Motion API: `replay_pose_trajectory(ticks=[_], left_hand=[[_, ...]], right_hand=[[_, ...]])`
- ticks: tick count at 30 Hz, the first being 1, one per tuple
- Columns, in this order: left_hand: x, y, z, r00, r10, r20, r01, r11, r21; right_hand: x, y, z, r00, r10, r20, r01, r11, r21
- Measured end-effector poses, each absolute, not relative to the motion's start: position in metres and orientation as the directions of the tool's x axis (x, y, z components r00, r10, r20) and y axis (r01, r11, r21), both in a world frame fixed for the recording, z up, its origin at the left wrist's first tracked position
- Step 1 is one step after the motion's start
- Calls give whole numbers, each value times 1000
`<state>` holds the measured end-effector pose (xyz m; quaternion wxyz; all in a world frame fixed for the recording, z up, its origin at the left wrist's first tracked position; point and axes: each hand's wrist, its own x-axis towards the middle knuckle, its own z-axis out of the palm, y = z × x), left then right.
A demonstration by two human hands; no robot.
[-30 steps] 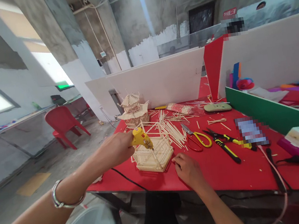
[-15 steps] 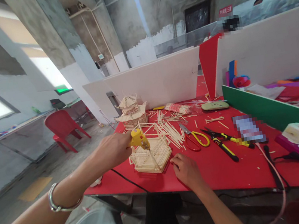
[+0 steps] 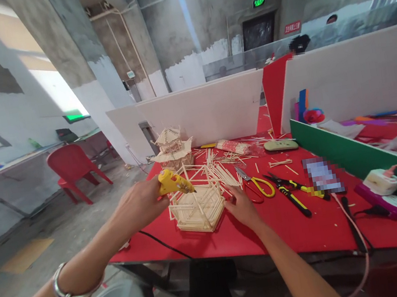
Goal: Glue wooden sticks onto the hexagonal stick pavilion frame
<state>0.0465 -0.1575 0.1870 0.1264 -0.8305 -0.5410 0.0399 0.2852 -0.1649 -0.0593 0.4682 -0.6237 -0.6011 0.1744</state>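
Observation:
My left hand (image 3: 148, 196) is closed around a yellow hot glue gun (image 3: 173, 181), its nozzle pointing right and down over a hexagonal frame (image 3: 197, 216) built of thin wooden sticks. The frame sits near the table's front edge, with slanting sticks rising from its stacked-stick walls. At its right side is my right hand (image 3: 244, 209), thumb and fingers apart; whether they touch the frame I cannot tell. Behind the frame stands a stick pagoda model (image 3: 172, 147) with tiered roofs. Loose sticks (image 3: 221, 172) lie scattered behind and to the right.
Scissors (image 3: 261, 186), black-and-yellow pliers (image 3: 293, 201) and a phone (image 3: 323, 175) lie on the red table (image 3: 272, 232). A green divider (image 3: 358, 158) runs along the right. A white charger (image 3: 382, 182) and cables are nearby. A black cord (image 3: 164, 242) crosses the front edge.
The glue gun has moved slightly left and tipped from nozzle-down to a more sideways angle. My right hand has risen from the table beside the frame towards its upper right edge.

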Motion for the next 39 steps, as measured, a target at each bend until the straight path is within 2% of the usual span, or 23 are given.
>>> replay_pose_trajectory(ticks=[6,9,12,17,25,31,33,36,39], left_hand=[[23,-148,175,342,932,123,939,-332,-92],[15,-144,168,308,941,139,951,-310,-5],[9,-143,162,284,948,146,954,-294,56],[0,-144,155,269,950,156,948,-290,134],[-6,-155,154,172,978,118,961,-193,198],[-10,-156,153,150,981,120,959,-173,222],[-11,-156,152,175,976,133,957,-200,212],[-11,-153,149,227,964,137,957,-247,152],[-11,-149,147,259,957,127,960,-270,78]], right_hand=[[300,-137,-47,-44,966,256,465,247,-850],[302,-134,-45,-107,963,246,426,268,-864],[300,-138,-48,-73,963,259,422,265,-867],[286,-169,-60,84,949,304,466,232,-854],[248,-227,-74,359,869,342,499,131,-857],[193,-223,-73,507,788,349,488,71,-870],[170,-217,-73,513,770,380,466,121,-876],[146,-213,-74,417,791,448,439,256,-861],[149,-213,-75,310,783,539,553,313,-772]])
